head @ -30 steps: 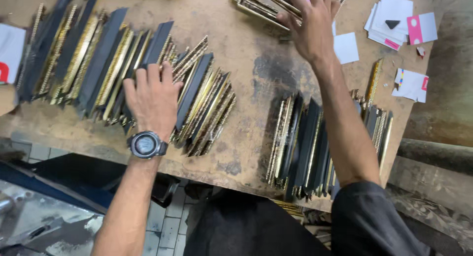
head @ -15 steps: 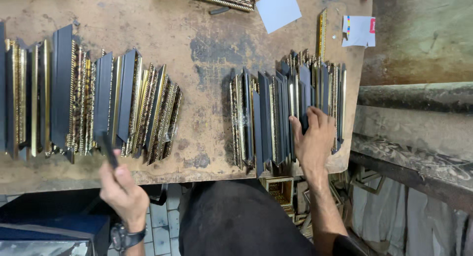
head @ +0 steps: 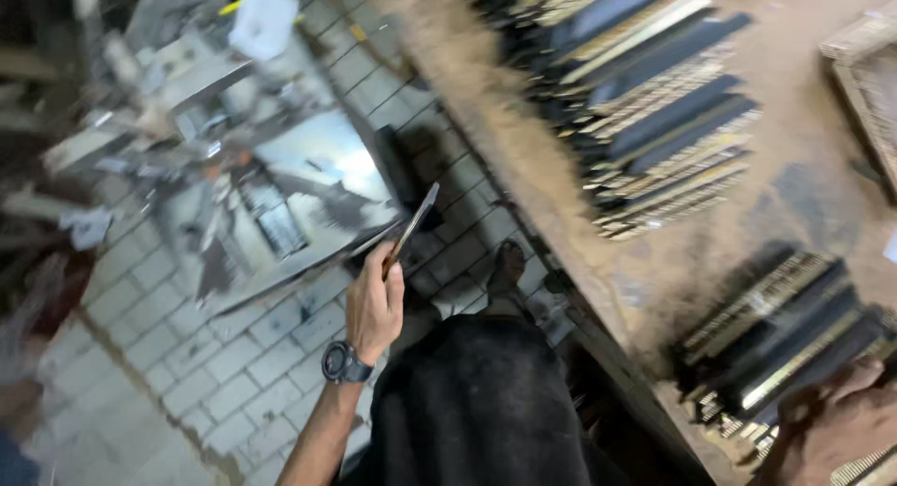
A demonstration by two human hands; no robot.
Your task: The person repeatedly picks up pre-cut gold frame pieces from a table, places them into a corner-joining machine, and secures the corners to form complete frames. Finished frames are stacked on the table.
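My left hand (head: pixel 374 304), with a dark wristwatch (head: pixel 344 363) on the wrist, grips a thin dark strip with a gold edge (head: pixel 411 226) and holds it out over the tiled floor, away from the wooden workbench (head: pixel 598 262). My right hand (head: pixel 836 425) rests at the lower right on a row of dark and gold strips (head: pixel 794 341) standing on edge on the bench. A second, longer row of such strips (head: pixel 654 103) lies further along the bench top. The picture is blurred by motion.
A shiny metal machine or pile of metal parts (head: pixel 234 150) stands on the tiled floor (head: pixel 215 355) to the left. My dark trousers (head: pixel 476 411) and a shoe (head: pixel 509 262) show below. A wooden frame piece (head: pixel 869 84) lies at the bench's far right.
The view has swung left and tilted toward the floor. My left hand has carried one strip off the bench and out over the floor. My right hand stays on the right row of strips.
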